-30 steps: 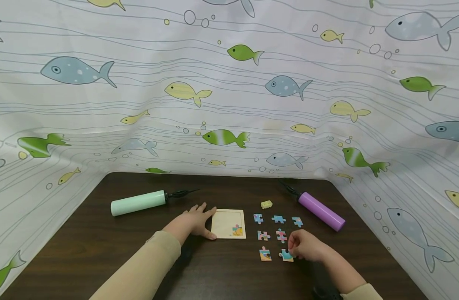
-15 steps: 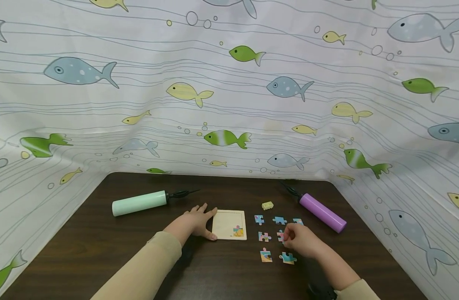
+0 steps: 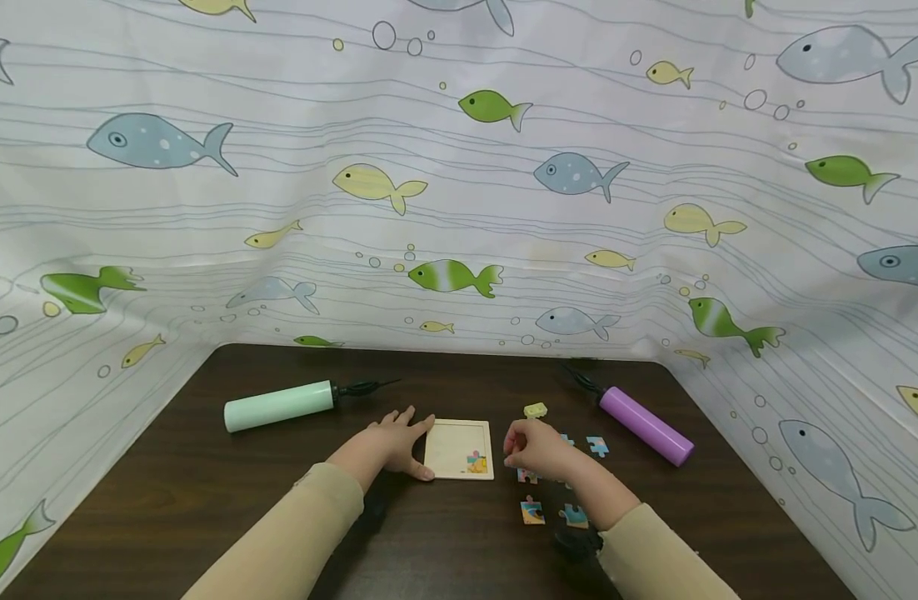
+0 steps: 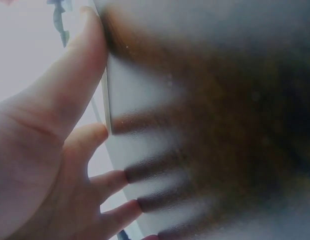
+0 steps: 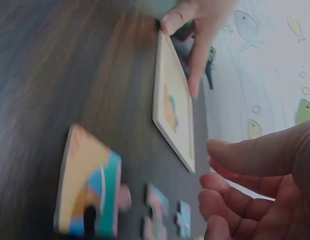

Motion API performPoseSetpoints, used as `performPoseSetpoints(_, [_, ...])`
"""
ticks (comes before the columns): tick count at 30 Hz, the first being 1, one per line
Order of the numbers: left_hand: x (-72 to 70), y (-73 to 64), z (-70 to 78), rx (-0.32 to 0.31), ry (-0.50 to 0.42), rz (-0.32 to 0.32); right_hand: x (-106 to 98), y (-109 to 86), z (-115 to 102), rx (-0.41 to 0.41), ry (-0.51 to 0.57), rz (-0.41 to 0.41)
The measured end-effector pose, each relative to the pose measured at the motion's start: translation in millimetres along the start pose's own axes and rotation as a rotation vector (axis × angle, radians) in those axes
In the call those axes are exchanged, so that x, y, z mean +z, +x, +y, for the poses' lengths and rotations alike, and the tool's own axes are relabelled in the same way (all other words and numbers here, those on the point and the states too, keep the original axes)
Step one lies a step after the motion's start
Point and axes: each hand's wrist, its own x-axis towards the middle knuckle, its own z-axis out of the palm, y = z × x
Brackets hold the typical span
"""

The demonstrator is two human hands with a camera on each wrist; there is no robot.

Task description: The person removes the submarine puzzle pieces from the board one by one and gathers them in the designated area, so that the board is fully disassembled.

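A square, pale wooden puzzle tray (image 3: pixel 459 433) lies in mid-table, with one colourful puzzle piece (image 3: pixel 477 462) in its lower right corner. My left hand (image 3: pixel 387 442) rests at the tray's left side, fingers spread, thumb and forefinger against its edge. Just right of the tray, my right hand (image 3: pixel 541 450) hovers over loose puzzle pieces, hiding some. In the right wrist view its thumb and fingers (image 5: pixel 215 182) bend loosely, with no piece visible between them. Beside and below it lie a beach-coloured piece (image 3: pixel 532 511), a teal piece (image 3: pixel 575 516) and a blue piece (image 3: pixel 597 447).
A mint-green hand pump (image 3: pixel 279 406) lies at the back left, and a purple one (image 3: pixel 645 425) at the back right. Behind my right hand sits a small yellow toy brick (image 3: pixel 536 410). A fish-patterned curtain (image 3: pixel 459 208) encloses the dark wooden table (image 3: pixel 204 500).
My right hand has moved from the teal piece at the lower right, up and then left over the pieces towards the tray. The left hand stays against the tray.
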Motion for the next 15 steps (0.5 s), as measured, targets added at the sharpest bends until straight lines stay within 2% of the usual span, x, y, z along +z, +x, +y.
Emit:
performPoseSetpoints(6, [-0.4,0.4,-0.4,0.0,0.006,-0.002,20,20.4,-4,0.009,0.011,0.0])
performPoseSetpoints(15, [-1.6,-0.1,-0.3,0.007,0.003,-0.008,35,34.9,-3,0.093,-0.007,-0.034])
